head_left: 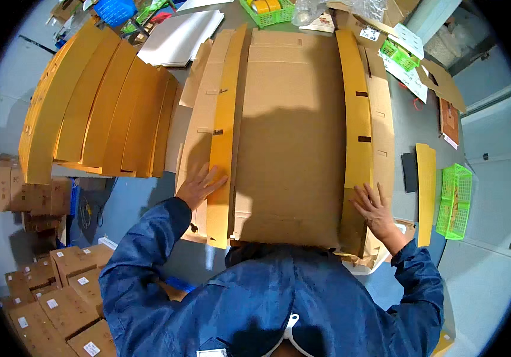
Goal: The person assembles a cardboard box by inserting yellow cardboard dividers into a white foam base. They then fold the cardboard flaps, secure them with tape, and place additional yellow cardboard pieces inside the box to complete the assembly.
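A large flattened brown cardboard sheet (294, 143) lies lengthwise in front of me, its near edge against my body. Along its left side stands a long yellow cardboard strip (224, 143) with small dark slots. A matching yellow strip (358, 125) runs down the right side. My left hand (198, 187) rests with spread fingers on the outer face of the left strip, near its lower end. My right hand (377, 213) lies open with its fingertips on the lower part of the right strip. Neither hand grips anything.
On the left stands a stack of yellow cardboard pieces (98, 101). White sheets (183, 37) lie behind it. Green baskets (454, 202) sit to the right and at the back, near a loose yellow strip (425, 193). Brown cartons (68, 312) are piled at the lower left.
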Action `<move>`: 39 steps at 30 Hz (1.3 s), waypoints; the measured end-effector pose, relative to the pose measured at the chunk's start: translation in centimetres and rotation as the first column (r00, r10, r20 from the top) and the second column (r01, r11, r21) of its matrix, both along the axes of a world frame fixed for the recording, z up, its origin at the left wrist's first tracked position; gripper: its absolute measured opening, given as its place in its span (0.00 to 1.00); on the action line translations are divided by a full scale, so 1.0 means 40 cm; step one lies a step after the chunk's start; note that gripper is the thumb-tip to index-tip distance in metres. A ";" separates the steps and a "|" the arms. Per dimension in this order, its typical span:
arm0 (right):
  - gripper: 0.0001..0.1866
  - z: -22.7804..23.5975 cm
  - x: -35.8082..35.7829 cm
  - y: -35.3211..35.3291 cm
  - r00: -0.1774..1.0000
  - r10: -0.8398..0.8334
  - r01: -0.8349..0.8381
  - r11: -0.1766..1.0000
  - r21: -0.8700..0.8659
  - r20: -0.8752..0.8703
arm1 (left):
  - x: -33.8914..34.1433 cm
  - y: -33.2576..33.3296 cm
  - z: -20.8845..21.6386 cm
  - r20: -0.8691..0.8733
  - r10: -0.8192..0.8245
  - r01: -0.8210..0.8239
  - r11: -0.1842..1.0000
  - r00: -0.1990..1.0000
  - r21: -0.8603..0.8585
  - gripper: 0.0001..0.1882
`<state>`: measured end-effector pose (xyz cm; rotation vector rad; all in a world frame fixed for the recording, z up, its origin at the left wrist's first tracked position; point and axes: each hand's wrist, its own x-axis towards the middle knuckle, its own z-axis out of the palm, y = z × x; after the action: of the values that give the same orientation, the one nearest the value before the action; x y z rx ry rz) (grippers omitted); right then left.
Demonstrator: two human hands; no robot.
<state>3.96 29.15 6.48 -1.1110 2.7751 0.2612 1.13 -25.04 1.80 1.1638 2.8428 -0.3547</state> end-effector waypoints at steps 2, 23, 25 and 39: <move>0.22 -0.023 -0.023 0.002 0.992 0.126 -0.126 0.991 -0.043 -0.003 | -0.014 0.013 0.037 0.037 -0.183 0.183 0.983 0.982 -0.009 0.33; 0.10 -0.108 -0.090 -0.260 0.951 -0.126 0.237 0.884 -0.404 0.282 | -0.078 0.358 -0.036 0.427 -0.020 -0.112 0.953 0.904 0.282 0.10; 0.10 -0.075 -0.086 -0.258 0.942 -0.081 0.224 0.875 -0.429 0.326 | -0.084 0.359 -0.025 0.424 -0.020 -0.114 0.951 0.906 0.288 0.10; 0.10 -0.105 -0.068 -0.369 0.932 -0.001 0.072 0.981 -0.183 0.362 | -0.078 0.357 -0.040 0.396 0.015 -0.153 0.935 0.918 0.319 0.13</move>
<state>1.24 14.40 2.26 -1.0234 2.5240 -0.2045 -1.97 -10.74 0.20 1.0072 2.6422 0.3606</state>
